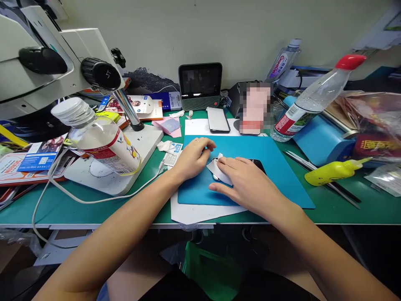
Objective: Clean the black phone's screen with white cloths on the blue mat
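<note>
On the blue mat (250, 146) a phone (257, 164) lies flat, mostly covered. My right hand (244, 179) rests over it, fingers stretched and thumb spread, pressing a crumpled white wipe (216, 168) onto its surface. Glass and a dark edge show at the phone's two ends. My left hand (196, 155), with a ring on one finger, is at the mat's left part just beside the phone. Its fingers are loosely bent, the thumb a little apart, and I see nothing in them.
A microscope (90, 75) and a juice bottle (106, 146) stand left, with a white cable (94, 201) below. A tilted bottle (313, 100), yellow squeeze bottle (332, 172) and tweezers (322, 179) are right. Behind sit a display (200, 81) and another phone (217, 120).
</note>
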Demonstrator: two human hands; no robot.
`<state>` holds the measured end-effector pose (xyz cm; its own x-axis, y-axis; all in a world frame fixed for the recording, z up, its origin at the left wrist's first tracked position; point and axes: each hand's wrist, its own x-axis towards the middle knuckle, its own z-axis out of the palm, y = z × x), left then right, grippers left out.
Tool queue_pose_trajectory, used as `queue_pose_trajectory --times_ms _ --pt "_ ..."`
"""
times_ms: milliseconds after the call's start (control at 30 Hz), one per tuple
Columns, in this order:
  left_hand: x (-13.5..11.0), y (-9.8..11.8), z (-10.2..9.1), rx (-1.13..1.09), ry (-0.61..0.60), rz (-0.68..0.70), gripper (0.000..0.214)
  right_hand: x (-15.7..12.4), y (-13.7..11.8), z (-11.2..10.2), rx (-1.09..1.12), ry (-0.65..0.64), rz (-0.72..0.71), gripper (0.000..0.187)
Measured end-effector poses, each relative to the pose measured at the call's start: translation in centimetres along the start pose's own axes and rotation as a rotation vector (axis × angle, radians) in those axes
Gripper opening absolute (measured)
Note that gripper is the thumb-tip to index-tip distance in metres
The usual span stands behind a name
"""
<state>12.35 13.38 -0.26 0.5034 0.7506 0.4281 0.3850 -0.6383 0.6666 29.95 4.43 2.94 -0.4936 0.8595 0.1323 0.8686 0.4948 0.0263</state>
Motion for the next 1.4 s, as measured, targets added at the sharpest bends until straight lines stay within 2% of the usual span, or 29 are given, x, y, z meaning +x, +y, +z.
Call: queue_pose_trajectory --times_ms 233,467,700,933,1167,1400 --pt "0.0 -0.3 -0.3 -0.001 0.002 -0.015 0.021 -2.3 -0.5 0.2 -0.035 0.065 -0.022 0.067" --pt "-0.1 -0.4 -0.2 0.017 -0.002 -0.007 0.02 0.3 0.1 0.3 0.066 -0.011 -0.015 0.068" --pt "-0.1 -0.5 -0.3 0.025 0.007 -0.021 0.022 -2.0 0.4 0.1 0.063 0.04 -0.032 0.068" --pt "-0.1 -0.4 -0.2 0.021 0.01 -0.013 0.021 0.5 0.1 0.6 0.025 -0.026 -0.027 0.076" --pt "-0.1 -0.5 -0.4 0.012 -0.001 -0.022 0.021 -1.7 0.1 0.6 -0.076 0.076 -0.033 0.071" --pt "-0.2 -0.6 -0.2 0.021 -0.04 -0.023 0.018 0.5 0.6 0.9 -0.017 0.0 -0.005 0.071"
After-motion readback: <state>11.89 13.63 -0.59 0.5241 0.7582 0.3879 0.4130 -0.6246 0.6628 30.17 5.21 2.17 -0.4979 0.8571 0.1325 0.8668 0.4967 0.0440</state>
